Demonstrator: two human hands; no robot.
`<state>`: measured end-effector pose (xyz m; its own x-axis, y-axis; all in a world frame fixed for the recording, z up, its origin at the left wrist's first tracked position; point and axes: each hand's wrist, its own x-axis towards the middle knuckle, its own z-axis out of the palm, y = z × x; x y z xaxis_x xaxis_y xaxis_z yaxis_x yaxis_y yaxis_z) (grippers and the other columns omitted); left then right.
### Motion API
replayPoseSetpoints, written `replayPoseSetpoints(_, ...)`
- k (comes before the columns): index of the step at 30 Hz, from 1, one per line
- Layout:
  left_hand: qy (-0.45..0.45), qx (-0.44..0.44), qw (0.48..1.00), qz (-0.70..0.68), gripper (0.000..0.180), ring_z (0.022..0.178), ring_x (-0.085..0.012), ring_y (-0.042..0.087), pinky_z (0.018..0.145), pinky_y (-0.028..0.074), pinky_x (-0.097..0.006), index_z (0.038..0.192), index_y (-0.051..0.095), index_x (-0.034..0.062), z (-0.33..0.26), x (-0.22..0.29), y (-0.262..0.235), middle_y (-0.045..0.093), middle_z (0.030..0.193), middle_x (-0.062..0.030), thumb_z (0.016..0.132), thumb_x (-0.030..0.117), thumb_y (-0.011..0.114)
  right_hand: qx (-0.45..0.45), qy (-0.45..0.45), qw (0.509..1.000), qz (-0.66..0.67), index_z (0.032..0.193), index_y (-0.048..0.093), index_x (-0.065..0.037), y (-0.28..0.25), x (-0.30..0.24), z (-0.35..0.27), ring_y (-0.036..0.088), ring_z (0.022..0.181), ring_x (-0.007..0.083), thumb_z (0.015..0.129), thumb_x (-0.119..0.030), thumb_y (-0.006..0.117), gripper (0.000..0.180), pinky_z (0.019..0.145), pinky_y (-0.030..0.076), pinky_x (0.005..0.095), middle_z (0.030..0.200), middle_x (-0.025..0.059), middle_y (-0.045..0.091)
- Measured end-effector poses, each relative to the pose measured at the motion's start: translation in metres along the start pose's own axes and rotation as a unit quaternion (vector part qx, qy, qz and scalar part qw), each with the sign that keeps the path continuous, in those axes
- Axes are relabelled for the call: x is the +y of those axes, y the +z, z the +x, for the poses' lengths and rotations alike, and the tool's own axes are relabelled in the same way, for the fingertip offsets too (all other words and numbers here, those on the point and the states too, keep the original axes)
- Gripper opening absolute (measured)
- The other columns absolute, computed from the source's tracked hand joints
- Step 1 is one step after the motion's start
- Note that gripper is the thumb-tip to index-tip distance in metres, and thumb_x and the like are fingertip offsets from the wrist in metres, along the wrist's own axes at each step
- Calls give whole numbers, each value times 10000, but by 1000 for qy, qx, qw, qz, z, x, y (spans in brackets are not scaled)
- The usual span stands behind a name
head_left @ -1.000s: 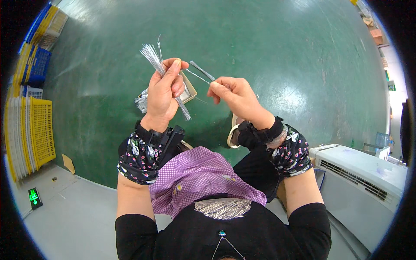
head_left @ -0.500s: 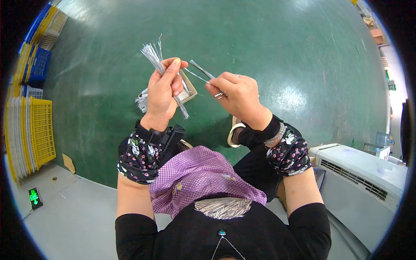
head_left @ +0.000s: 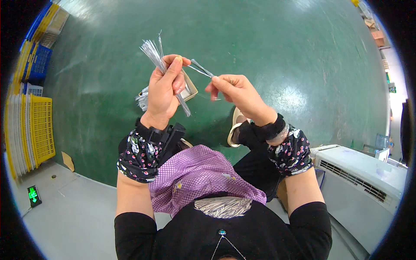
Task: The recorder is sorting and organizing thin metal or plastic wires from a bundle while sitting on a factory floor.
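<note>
My left hand [head_left: 164, 89] is raised in front of me, closed around a bundle of thin clear strips [head_left: 152, 51] that fan out above the fist and stick out below it. My right hand [head_left: 236, 91] is just to the right, pinching a single thin strip [head_left: 200, 68] whose other end reaches the left hand's fingertips. A small tan cardboard box [head_left: 190, 89] lies on the green floor behind the left hand, mostly hidden by it. Both wrists wear dark flowered sleeve covers.
The green floor [head_left: 268, 39] spreads out ahead. Stacked yellow crates [head_left: 39, 125] and blue crates [head_left: 37, 65] stand at the far left. A white appliance [head_left: 364, 173] sits at the right. A purple checked cloth [head_left: 195, 177] covers my lap, and my sandalled foot [head_left: 234, 125] shows below the hands.
My right hand has shifted slightly left and up, keeping the single strip pinched near the left hand's fingertips. The left hand and its bundle have barely moved.
</note>
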<state>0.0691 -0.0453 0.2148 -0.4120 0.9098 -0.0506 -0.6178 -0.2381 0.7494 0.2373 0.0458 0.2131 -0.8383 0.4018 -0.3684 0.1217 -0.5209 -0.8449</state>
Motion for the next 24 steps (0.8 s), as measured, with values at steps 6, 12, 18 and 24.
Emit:
replayPoseSetpoints(6,-17,19,998,50,130,485,-6,360,426,284,-161,936,548,34,3,-2,1,594,870,-55,886,152,528,211,-359,748,-516,757,618,-69,-1,2,2,574,565,138,784,-167,644,104,482,421,256,678,22,608)
replayPoseSetpoints(12,-21,26,999,38,132,494,-7,364,426,287,-163,944,551,34,3,1,0,593,910,-63,887,151,528,183,-383,724,-544,719,603,-49,-1,5,1,591,596,146,789,-154,638,131,506,443,255,667,31,602)
replayPoseSetpoints(18,-30,-2,999,-39,117,506,-8,364,436,294,-164,955,551,50,-1,2,-1,583,930,-61,892,142,516,-60,-10,995,78,797,635,-97,-7,1,-1,330,487,6,877,-267,517,223,444,222,161,684,-32,596)
replayPoseSetpoints(24,-34,17,999,5,125,515,-8,363,432,288,-164,939,557,38,2,3,-3,576,883,-30,880,146,538,143,-237,868,-412,755,628,-71,3,5,-1,534,545,92,815,-215,608,157,473,392,226,668,4,609)
